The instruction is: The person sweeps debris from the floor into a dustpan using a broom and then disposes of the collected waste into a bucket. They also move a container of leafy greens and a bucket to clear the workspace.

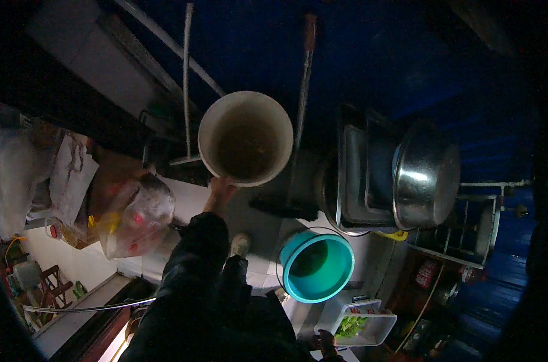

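My left hand (222,190) grips the near rim of a large white bucket (280,149), its mouth facing me. The bucket's inside is dark and brownish, and I cannot make out what it holds. At the lower right, my right hand (327,341) is beside a white plastic basket (378,332) with green leafy vegetables (351,326) in it. Dim light hides what its fingers are doing. Between my hands, a turquoise bucket (345,271) stands on the floor, with dark liquid at its bottom and a thin wire handle.
A broom (303,86) stands beyond the white bucket. Steel trays (353,176) and a large steel pot (421,181) lean on the right. Full plastic bags (138,217) crowd the left. A metal rack (464,231) stands far right by a blue wall (491,149).
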A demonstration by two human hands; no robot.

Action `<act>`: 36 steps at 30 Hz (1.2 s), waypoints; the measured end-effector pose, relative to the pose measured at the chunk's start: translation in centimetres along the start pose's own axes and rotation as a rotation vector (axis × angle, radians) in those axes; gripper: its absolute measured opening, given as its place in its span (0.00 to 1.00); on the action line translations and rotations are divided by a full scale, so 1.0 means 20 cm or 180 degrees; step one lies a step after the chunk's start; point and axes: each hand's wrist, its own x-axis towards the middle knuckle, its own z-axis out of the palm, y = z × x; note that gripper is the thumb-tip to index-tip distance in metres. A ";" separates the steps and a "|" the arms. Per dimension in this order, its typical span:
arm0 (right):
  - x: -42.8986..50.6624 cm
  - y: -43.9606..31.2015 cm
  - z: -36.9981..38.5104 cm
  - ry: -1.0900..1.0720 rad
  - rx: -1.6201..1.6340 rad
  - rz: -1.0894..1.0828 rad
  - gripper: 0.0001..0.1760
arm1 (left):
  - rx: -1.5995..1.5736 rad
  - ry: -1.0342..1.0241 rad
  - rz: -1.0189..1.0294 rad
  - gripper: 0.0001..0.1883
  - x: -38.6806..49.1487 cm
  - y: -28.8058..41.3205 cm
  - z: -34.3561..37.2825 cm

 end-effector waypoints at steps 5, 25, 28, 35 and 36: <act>-0.01 0.04 0.02 0.0438 -0.0092 0.0330 0.20 | 0.2401 -0.0292 0.1054 0.17 -0.14 0.00 -0.12; 0.24 -0.29 0.68 -0.1244 -0.0371 -0.1137 0.10 | 0.3090 0.0319 -0.0335 0.12 -0.82 0.15 -0.14; 0.23 -0.29 0.82 -0.1394 -0.1368 -0.2936 0.11 | 0.4607 0.0432 -0.0331 0.15 -0.93 0.10 0.03; 0.16 -0.17 0.36 -0.1234 -0.2035 -0.2379 0.11 | 0.5067 -0.0093 -0.0265 0.11 -1.26 -0.17 0.40; 0.16 -0.15 0.23 -0.0906 -0.2303 -0.2368 0.11 | 0.5082 -0.0185 0.0446 0.10 -1.30 -0.25 0.44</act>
